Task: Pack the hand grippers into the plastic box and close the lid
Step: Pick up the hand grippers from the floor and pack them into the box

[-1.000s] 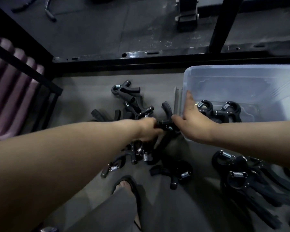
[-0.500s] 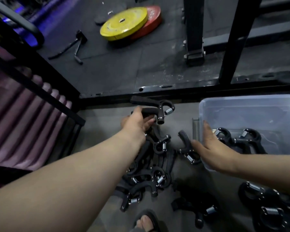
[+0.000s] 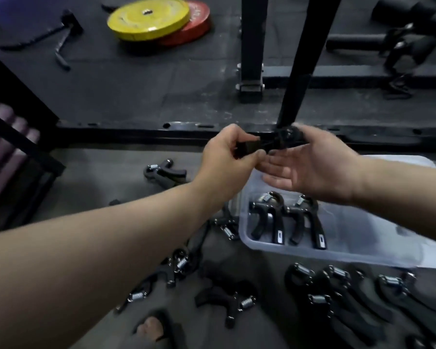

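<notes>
My left hand [image 3: 227,157] grips the handles of a black hand gripper [image 3: 259,144], held in the air above the left end of the clear plastic box [image 3: 363,250]. My right hand [image 3: 312,167] meets it, fingers straight below the gripper and thumb by its blurred head. Two grippers [image 3: 269,217] [image 3: 305,222] lie side by side inside the box. More loose grippers lie on the floor: a pile under my left forearm [image 3: 181,265], one apart at the left [image 3: 164,172], one near my foot [image 3: 227,301], and several at the right [image 3: 337,293]. No lid can be made out.
A black steel floor beam [image 3: 136,129] runs behind the hands, with rack uprights [image 3: 252,46] rising beyond it. Yellow [image 3: 149,18] and red weight plates [image 3: 196,26] lie on the dark mat. My sandalled foot [image 3: 154,328] is at the bottom.
My left hand has lifted a gripper off the pile and carried it up and right. My right hand has left the box's edge and risen to meet it.
</notes>
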Demonstrator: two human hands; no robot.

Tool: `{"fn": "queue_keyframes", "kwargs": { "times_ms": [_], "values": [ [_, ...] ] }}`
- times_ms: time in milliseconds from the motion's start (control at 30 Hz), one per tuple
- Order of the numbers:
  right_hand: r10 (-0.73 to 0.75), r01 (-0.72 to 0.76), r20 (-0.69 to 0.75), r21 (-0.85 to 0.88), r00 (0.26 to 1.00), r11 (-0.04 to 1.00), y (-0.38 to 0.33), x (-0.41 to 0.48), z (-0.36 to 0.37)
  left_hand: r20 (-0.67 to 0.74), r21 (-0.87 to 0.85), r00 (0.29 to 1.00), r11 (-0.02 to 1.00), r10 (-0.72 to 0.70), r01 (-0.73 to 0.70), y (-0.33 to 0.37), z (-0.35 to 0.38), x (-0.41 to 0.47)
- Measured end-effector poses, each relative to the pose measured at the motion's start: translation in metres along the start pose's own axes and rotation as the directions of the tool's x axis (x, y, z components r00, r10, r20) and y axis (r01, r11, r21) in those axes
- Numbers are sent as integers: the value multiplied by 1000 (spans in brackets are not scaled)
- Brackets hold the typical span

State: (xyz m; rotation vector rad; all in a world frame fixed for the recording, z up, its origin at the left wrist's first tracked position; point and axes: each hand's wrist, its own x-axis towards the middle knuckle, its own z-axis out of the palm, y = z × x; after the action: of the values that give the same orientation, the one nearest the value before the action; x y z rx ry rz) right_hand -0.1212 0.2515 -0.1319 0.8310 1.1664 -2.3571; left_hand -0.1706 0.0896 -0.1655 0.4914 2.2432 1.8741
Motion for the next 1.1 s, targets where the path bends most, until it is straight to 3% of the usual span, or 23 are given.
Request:
{"fn": "queue_keyframes", "kwargs": {
  "times_ms": [133, 200, 267, 367, 500, 733, 867, 933, 1000, 1033, 1100],
  "values": [
    [118, -128, -70, -173, 991, 977, 9, -13, -20, 267, 232, 949, 944, 170, -234, -10, 11, -8],
    [130, -145, -114, -129, 985, 981, 18, -7, -30, 399, 348, 909, 898, 116, -267, -19, 12, -14],
    [172, -187, -190, -66, 967, 980, 25, 6, -44, 455, 538, 890, 784, 39, -309, -32, 16, -21],
    [269, -313, -287, -120, 919, 942, 34, 25, -65, 360, 741, 922, 644, -143, -189, -48, 17, -24],
    [321, -416, -340, -258, 884, 872, 58, 54, -87, 338, 761, 904, 641, -260, -100, -64, 18, -24],
    [201, -292, -287, -322, 937, 901, 95, 89, -106, 325, 711, 921, 697, -216, -88, -74, 22, -29],
    [164, -272, -264, -448, 950, 852, 104, 91, -104, 321, 692, 924, 718, -209, -78, -74, 22, -30],
    [84, -278, -314, -647, 946, 711, 103, 91, -101, 326, 685, 921, 725, -212, -76, -74, 21, -30],
    [-72, -279, -338, -863, 938, 421, 100, 89, -97, 326, 687, 922, 722, -210, -79, -73, 20, -30],
    [-131, -274, -325, -912, 937, 304, 98, 87, -96, 325, 691, 923, 718, -208, -81, -72, 21, -31],
    [-169, -281, -310, -943, 935, 177, 98, 88, -97, 322, 695, 924, 714, -206, -84, -72, 21, -31]
  ]
}}
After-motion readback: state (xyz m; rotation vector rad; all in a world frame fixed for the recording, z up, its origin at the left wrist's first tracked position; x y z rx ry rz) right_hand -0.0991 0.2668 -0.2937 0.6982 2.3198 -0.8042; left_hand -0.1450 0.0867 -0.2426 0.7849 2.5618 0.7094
